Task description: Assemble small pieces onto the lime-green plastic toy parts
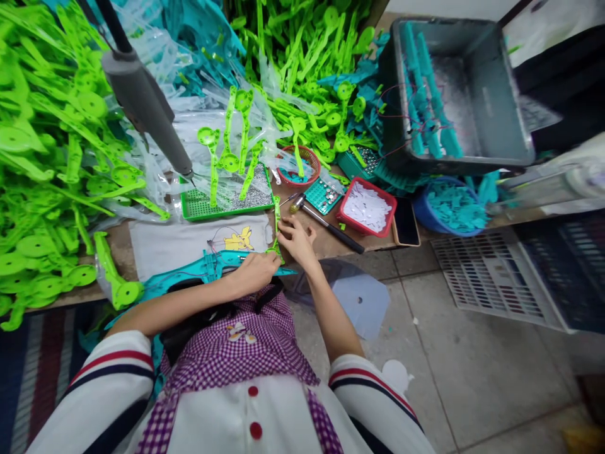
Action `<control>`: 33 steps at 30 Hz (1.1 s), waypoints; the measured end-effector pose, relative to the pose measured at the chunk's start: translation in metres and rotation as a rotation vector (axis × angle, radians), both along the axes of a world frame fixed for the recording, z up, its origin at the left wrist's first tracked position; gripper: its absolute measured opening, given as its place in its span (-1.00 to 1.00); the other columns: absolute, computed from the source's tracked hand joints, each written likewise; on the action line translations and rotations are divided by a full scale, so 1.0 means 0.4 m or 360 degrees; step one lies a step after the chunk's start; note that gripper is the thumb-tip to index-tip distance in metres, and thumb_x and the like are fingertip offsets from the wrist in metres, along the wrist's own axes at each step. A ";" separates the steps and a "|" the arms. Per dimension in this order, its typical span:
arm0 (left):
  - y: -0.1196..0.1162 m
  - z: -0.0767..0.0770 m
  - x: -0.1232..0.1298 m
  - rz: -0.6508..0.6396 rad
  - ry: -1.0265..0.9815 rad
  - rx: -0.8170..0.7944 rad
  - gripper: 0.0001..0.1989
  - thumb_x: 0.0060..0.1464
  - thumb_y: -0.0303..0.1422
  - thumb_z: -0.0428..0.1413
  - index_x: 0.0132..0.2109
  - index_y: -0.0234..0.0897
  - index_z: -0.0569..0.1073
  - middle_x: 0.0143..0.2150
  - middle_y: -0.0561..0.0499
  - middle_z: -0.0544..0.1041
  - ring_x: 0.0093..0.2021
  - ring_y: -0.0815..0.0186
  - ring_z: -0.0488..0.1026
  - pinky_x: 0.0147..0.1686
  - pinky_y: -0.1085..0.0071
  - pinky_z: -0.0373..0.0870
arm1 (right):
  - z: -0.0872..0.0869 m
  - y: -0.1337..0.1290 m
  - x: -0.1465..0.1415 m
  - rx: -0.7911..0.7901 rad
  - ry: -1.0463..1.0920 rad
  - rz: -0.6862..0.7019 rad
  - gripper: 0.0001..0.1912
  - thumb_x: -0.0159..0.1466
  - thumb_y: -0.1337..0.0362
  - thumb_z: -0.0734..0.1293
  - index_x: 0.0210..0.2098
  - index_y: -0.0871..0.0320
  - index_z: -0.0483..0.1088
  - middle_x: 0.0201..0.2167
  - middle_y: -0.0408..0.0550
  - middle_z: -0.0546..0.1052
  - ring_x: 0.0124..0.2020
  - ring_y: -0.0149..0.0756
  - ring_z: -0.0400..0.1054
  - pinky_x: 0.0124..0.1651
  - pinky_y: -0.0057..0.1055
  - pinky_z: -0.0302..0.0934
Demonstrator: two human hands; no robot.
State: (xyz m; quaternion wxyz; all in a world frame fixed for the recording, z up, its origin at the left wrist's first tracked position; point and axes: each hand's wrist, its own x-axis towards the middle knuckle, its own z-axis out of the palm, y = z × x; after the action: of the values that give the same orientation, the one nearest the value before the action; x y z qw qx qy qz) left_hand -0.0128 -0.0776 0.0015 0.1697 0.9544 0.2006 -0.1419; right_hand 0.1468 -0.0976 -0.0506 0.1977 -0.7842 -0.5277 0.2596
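Observation:
At the table's front edge my left hand point(256, 271) is closed at the right part of a long teal plastic piece point(193, 268), its fingertips at the lower end of a small green part point(276, 221). My right hand point(297, 239) has its fingers bent against that green part from the right side. The green part stands upright in the picture between both hands. Beneath the teal piece lies a grey cloth point(155, 243) with a yellow figure on it. Whatever my left fingers cover is hidden.
Heaps of green parts point(51, 157) fill the left and back. A grey screwdriver point(146, 104) hangs above a green tray point(227, 205). Rightward are a hammer point(331, 227), a red basket point(394, 205), a phone point(406, 222), a blue bowl point(425, 214) and a grey bin point(496, 82).

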 end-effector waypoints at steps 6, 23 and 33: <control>0.021 0.005 -0.051 0.0106 0.0134 0.0102 -0.56 0.23 -0.58 -0.14 0.22 -0.42 0.30 -0.11 -0.24 0.51 -0.14 0.10 0.55 -0.19 0.24 0.47 | -0.012 -0.005 -0.002 0.0059 -0.0008 0.0003 -0.65 0.30 0.14 0.21 0.01 -0.09 0.49 0.23 -0.05 0.39 0.35 -0.01 0.10 0.29 0.28 -0.33; 0.025 0.029 -0.009 -0.0028 0.0071 0.0031 -0.66 0.21 -0.58 -0.14 0.02 -0.38 0.43 -0.13 -0.24 0.51 -0.14 0.11 0.55 -0.24 0.28 0.44 | -0.024 -0.005 0.008 0.0070 0.0026 0.0018 -0.63 0.30 0.09 0.20 0.03 -0.13 0.48 0.23 -0.08 0.39 0.36 -0.01 0.08 0.29 0.29 -0.33; 0.054 0.020 0.002 -0.0046 0.0051 -0.0002 -0.68 0.22 -0.52 -0.11 -0.02 -0.33 0.48 -0.12 -0.21 0.52 -0.18 0.13 0.55 -0.26 0.30 0.42 | -0.018 -0.009 0.026 0.0015 -0.0015 0.0170 -0.63 0.33 0.05 0.19 0.04 -0.13 0.47 0.28 -0.06 0.34 0.38 0.02 0.04 0.28 0.29 -0.26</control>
State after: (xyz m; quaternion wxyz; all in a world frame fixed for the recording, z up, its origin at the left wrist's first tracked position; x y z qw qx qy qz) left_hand -0.0120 -0.0561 0.0097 0.1651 0.9547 0.1894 -0.1597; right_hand 0.1571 -0.1013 -0.0576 0.1850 -0.7552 -0.5709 0.2636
